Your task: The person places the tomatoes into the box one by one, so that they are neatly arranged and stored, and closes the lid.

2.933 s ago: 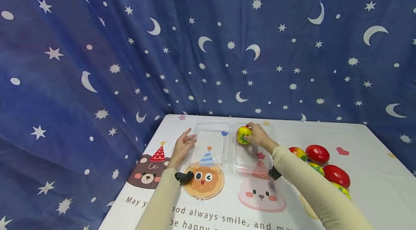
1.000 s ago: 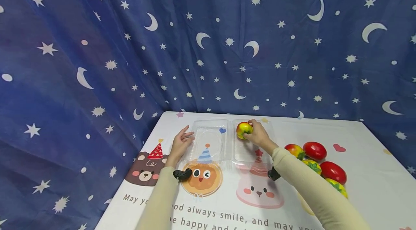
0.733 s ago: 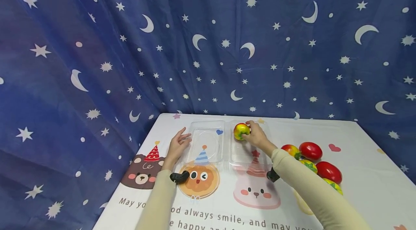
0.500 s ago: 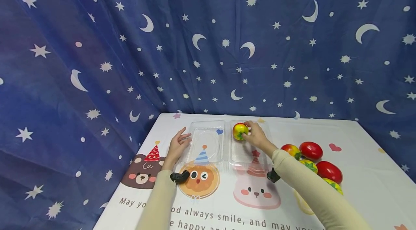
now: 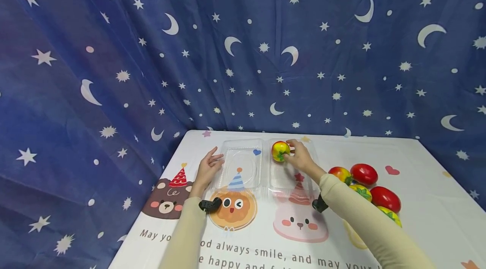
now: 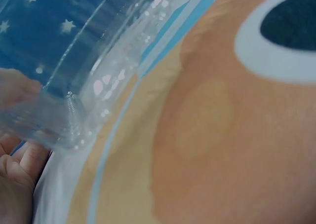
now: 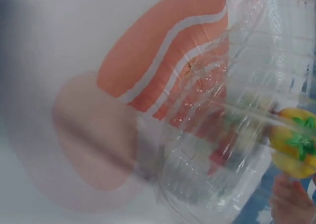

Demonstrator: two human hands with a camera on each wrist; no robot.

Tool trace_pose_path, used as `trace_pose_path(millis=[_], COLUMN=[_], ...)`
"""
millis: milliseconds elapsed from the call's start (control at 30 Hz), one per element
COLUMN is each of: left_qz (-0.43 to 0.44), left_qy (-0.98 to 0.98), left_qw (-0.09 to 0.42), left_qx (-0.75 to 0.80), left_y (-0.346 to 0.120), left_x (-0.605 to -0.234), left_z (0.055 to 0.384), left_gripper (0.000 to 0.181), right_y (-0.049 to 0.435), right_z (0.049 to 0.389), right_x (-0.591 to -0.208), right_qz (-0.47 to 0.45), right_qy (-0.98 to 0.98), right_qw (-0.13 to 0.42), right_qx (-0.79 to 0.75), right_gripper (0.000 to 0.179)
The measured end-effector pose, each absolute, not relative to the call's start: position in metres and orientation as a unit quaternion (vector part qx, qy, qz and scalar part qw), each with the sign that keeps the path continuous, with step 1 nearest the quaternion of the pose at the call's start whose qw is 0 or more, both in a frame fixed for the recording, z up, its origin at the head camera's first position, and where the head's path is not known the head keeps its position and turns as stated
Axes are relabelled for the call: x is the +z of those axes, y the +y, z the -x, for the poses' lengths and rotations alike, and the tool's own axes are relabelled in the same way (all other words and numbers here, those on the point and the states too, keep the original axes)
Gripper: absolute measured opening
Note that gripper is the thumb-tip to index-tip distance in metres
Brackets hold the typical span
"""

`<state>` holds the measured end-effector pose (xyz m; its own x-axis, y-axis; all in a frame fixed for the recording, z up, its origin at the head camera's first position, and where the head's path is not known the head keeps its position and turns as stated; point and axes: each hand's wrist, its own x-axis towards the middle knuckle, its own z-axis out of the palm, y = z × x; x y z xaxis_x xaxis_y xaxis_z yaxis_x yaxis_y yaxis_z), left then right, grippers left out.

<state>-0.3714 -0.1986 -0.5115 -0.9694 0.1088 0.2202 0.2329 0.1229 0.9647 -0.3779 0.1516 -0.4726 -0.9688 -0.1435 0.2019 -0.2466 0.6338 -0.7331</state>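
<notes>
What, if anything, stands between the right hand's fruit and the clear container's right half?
Nothing visible: the right hand holds the yellow-red fruit over the far left part of the right half. The other fruits lie aside. Contact with the bottom is unclear.

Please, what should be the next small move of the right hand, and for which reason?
Probably the right hand should set the yellow-red fruit down gently and let go. The hand pinches it at the far left corner of the clear container's right half, where no other fruit lies. I cannot tell whether it rests on the plastic, so gentle lowering seems safest.
</notes>
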Motion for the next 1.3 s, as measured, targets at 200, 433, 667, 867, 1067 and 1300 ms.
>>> trace_pose_path(millis=[200, 433, 667, 867, 1067, 1300], left_qz=[0.109, 0.108, 0.115, 0.113, 0.106, 0.091], left_qy=[-0.746, -0.748, -0.744, -0.742, -0.74, -0.755], left_qw=[0.036, 0.032, 0.034, 0.033, 0.052, 0.073], left_qx=[-0.656, -0.654, -0.657, -0.659, -0.662, -0.645], left_y=[-0.2, -0.198, -0.199, -0.201, -0.201, -0.2], left_x=[-0.511, -0.504, -0.505, -0.508, -0.526, -0.54], left_z=[0.373, 0.37, 0.37, 0.372, 0.384, 0.391], left_gripper=[0.064, 0.063, 0.063, 0.064, 0.064, 0.064], right_y=[0.148, 0.143, 0.141, 0.141, 0.143, 0.147], right_z=[0.384, 0.385, 0.386, 0.388, 0.387, 0.384], right_x=[-0.473, -0.473, -0.476, -0.479, -0.477, -0.476], right_qz=[-0.065, -0.055, -0.041, -0.032, -0.034, -0.028], right_qy=[-0.909, -0.915, -0.915, -0.915, -0.92, -0.922], right_qw=[0.04, 0.064, 0.079, 0.077, 0.075, 0.061], right_qx=[0.409, 0.394, 0.394, 0.395, 0.384, 0.383], right_gripper=[0.057, 0.051, 0.051, 0.056, 0.061, 0.064])
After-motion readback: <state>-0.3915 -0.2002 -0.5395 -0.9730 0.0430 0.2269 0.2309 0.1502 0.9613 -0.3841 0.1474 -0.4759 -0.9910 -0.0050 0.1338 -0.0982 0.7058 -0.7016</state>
